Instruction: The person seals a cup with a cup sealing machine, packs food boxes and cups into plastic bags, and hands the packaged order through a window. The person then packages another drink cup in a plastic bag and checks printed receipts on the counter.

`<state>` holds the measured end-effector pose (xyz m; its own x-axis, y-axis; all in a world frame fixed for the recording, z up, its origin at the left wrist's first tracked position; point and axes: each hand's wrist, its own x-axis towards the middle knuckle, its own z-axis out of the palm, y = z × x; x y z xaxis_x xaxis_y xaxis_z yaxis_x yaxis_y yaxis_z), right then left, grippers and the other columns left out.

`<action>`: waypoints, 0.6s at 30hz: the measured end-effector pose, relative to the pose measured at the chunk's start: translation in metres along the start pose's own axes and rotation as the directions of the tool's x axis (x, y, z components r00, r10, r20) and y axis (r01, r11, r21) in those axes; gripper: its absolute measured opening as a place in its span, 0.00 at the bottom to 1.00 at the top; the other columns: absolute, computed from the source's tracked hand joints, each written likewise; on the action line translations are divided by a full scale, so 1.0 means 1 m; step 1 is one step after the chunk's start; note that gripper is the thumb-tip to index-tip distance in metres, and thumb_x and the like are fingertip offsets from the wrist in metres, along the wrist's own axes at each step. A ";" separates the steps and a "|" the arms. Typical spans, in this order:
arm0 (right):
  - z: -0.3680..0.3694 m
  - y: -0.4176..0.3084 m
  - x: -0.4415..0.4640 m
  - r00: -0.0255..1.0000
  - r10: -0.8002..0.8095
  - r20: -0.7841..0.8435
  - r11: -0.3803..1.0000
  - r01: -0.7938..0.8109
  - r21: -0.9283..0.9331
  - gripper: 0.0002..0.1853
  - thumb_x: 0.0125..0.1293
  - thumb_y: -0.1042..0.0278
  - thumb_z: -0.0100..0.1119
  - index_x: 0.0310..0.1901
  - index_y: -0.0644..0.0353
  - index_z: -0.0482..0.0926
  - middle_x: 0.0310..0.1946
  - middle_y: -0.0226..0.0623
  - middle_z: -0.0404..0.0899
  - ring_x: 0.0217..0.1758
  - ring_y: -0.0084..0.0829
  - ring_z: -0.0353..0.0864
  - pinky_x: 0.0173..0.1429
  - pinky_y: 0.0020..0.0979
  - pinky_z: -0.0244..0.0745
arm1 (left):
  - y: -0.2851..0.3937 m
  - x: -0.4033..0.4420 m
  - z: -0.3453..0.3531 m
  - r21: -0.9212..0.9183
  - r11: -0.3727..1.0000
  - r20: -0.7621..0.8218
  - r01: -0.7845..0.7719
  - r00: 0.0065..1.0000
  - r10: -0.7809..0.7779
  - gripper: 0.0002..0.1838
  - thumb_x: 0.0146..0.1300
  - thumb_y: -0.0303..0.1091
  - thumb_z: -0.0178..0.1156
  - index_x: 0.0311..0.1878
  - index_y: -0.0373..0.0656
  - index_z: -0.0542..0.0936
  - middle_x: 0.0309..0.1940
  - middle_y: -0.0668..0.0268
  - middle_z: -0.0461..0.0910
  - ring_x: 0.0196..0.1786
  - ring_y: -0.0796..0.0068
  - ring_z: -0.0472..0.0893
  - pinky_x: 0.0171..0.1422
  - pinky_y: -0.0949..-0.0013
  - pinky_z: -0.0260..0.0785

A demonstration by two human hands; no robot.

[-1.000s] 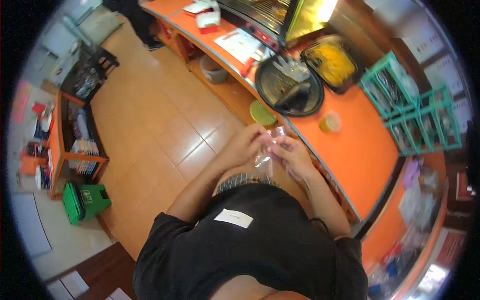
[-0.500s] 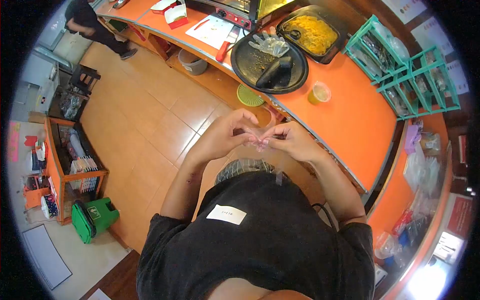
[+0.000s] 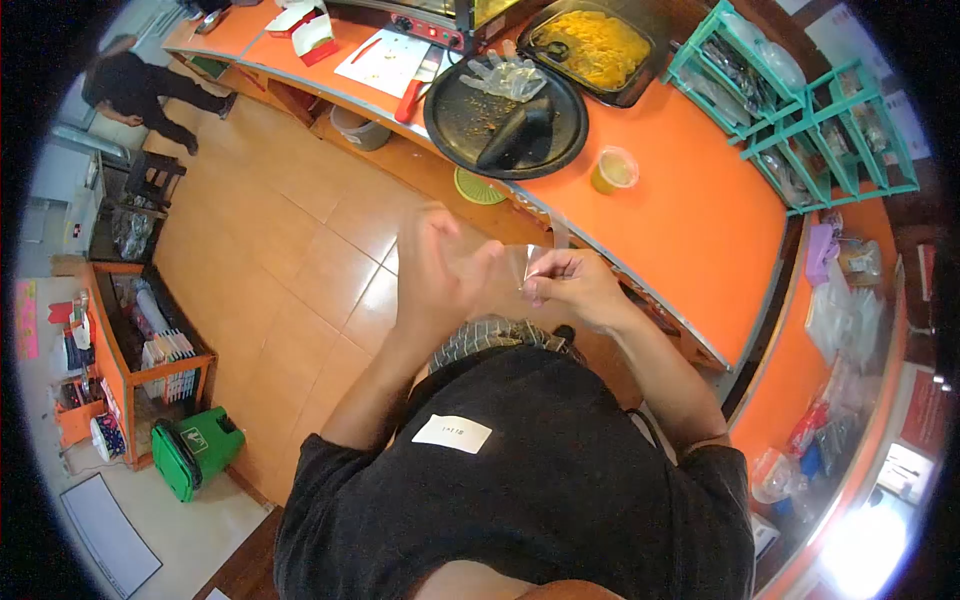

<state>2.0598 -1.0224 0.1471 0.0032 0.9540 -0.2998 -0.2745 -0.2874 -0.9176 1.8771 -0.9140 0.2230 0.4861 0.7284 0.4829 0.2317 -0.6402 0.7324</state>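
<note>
In the head view, my right hand [image 3: 578, 285] is closed in a pinch on a small clear plastic bag [image 3: 529, 258], held up in front of my body beside the counter edge. The bag's outline is mostly see-through and hard to follow. My left hand [image 3: 440, 265] is a little to the left of it, blurred by motion. Its thumb and forefinger are apart, and I see nothing between them.
On the orange counter [image 3: 690, 250] stand a round black tray [image 3: 465, 150] with a clear glove [image 3: 510, 78], a pan of yellow food [image 3: 590, 50], a lidded cup [image 3: 614, 172] and green racks [image 3: 745, 75]. A person [image 3: 135, 85] is at the far left.
My left hand has come away from the plastic and moved left, its fingers opening. My right hand keeps its pinch. The person at the far left has moved further into view.
</note>
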 end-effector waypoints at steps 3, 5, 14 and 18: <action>-0.013 0.006 -0.016 0.993 0.000 -0.118 0.993 -0.014 -0.120 0.04 0.65 0.74 0.65 0.38 0.65 0.83 0.35 0.36 0.85 0.37 0.22 0.82 0.45 0.27 0.78 | 0.002 -0.016 0.027 -0.029 0.971 0.478 0.239 0.856 -0.197 0.15 0.62 0.39 0.68 0.42 0.38 0.77 0.34 0.57 0.81 0.36 0.60 0.80 0.41 0.62 0.70; -0.021 0.007 -0.025 0.992 0.026 -0.124 0.983 -0.003 0.182 0.05 0.65 0.70 0.67 0.36 0.60 0.80 0.34 0.33 0.83 0.36 0.22 0.81 0.43 0.27 0.77 | 0.002 -0.023 0.054 -0.118 0.925 0.658 0.361 0.726 -0.200 0.13 0.65 0.39 0.65 0.38 0.37 0.79 0.32 0.57 0.80 0.35 0.61 0.79 0.40 0.62 0.70; -0.131 0.015 -0.081 0.974 0.126 -0.188 0.915 -0.041 0.400 0.06 0.66 0.71 0.64 0.38 0.56 0.75 0.32 0.30 0.78 0.32 0.21 0.77 0.37 0.25 0.75 | 0.035 -0.032 0.171 -0.199 0.888 0.515 0.414 0.815 -0.265 0.10 0.68 0.29 0.57 0.31 0.35 0.76 0.25 0.60 0.75 0.30 0.69 0.76 0.38 0.68 0.69; -0.187 0.011 -0.087 0.887 -0.190 -0.421 0.965 0.092 -0.244 0.04 0.68 0.73 0.60 0.39 0.60 0.74 0.31 0.29 0.77 0.31 0.18 0.77 0.34 0.23 0.75 | 0.054 -0.044 0.226 -0.197 0.972 0.251 0.127 0.965 -0.075 0.08 0.65 0.24 0.58 0.30 0.37 0.71 0.22 0.64 0.72 0.28 0.74 0.74 0.36 0.69 0.69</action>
<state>2.2362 -1.1248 0.1141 0.4596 0.8651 -0.2009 -0.0301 -0.2109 -0.9770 2.0586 -1.0360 0.1328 0.6631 0.6899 0.2904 0.1211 -0.4817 0.8679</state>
